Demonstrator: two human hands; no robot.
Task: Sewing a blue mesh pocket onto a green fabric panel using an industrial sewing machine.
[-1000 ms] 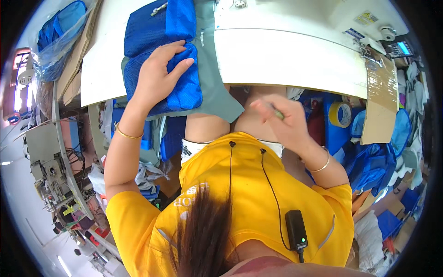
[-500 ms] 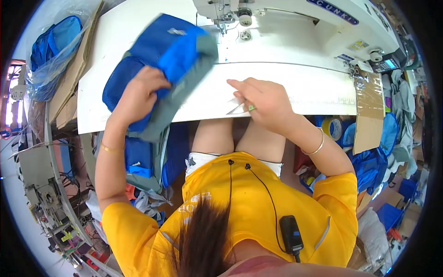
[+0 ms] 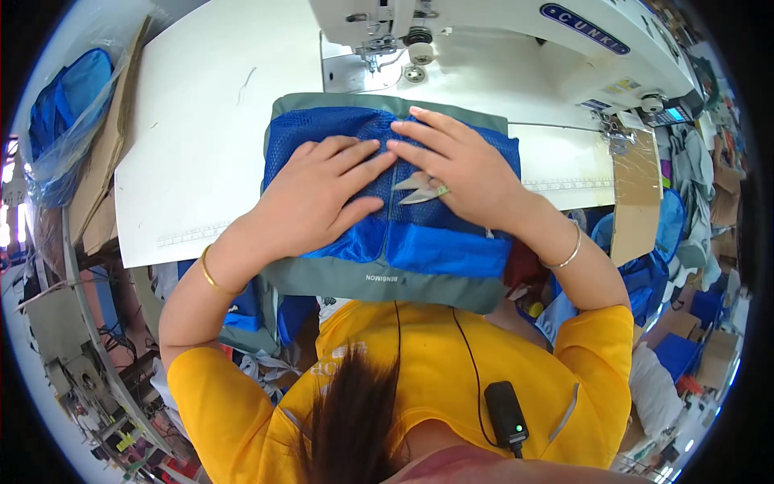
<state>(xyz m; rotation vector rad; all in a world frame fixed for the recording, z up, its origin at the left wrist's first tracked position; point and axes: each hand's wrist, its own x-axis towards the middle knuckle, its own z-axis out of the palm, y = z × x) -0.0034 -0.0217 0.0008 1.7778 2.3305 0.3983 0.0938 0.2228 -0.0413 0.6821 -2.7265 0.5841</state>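
A sewn fabric panel (image 3: 451,250), with blue mesh pockets and a grey-green border, lies spread on the white sewing table, its near edge hanging over the front. My left hand (image 3: 322,189) rests flat on its left half, fingers stretched toward the middle seam. On the right half lie the extended fingers of my right hand (image 3: 472,173). Tucked in that same hand is a pair of thread snips (image 3: 418,190), its pointed blades directed left over the mesh. The handles are hidden in the palm.
Beyond the panel stands a white sewing machine (image 3: 516,48), its needle area (image 3: 375,64) just past the panel's far edge. A clear plastic bag (image 3: 56,161) holding blue pieces hangs at the left beside cardboard (image 3: 109,153). More cardboard (image 3: 637,194) is at the table's right end.
The panel, lifted and folded in my left hand before, now lies spread out before me. My left hand has opened onto it. My right hand, still with the snips, has come down on it.
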